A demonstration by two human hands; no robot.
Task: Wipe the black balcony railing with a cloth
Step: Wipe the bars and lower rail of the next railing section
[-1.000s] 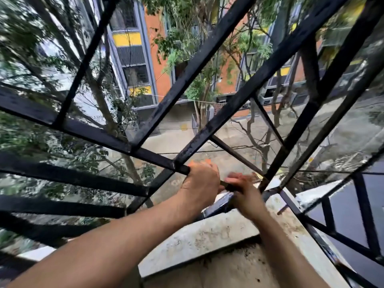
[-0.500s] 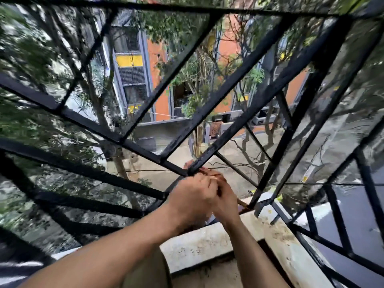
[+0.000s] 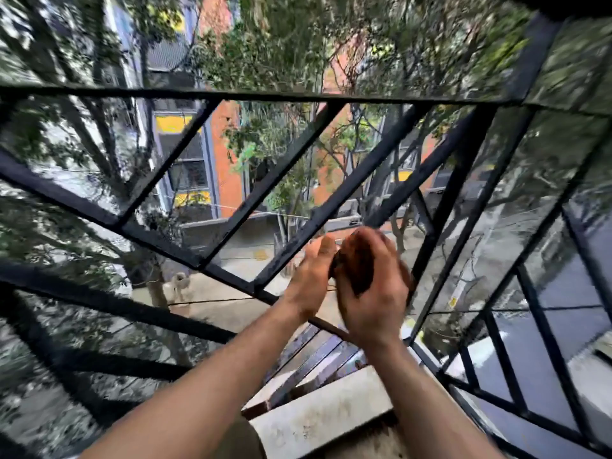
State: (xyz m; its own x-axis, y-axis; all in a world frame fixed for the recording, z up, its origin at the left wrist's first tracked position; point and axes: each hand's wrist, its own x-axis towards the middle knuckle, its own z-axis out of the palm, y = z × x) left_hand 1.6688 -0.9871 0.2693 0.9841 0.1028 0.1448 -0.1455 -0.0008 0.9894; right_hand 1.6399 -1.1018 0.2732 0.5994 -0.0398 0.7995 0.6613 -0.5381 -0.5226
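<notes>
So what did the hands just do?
Both hands slid up from the low joint onto a slanted bar of the railing. The right hand grips a dark cloth, the left hand beside it. Railing and ledge stayed put.

motion blur smears the right hand (image 3: pixel 371 293) and a dark brown wad (image 3: pixel 352 266) at its fingers; whether the wad is cloth cannot be told. the grip of the left hand (image 3: pixel 308 276), at its 9 o'clock, is unclear. both forearms leave the frame at 6 o'clock. the railing (image 3: pixel 265 95) runs off every edge, and the trees (image 3: pixel 281 44) at 12 o'clock are streaked.
</notes>
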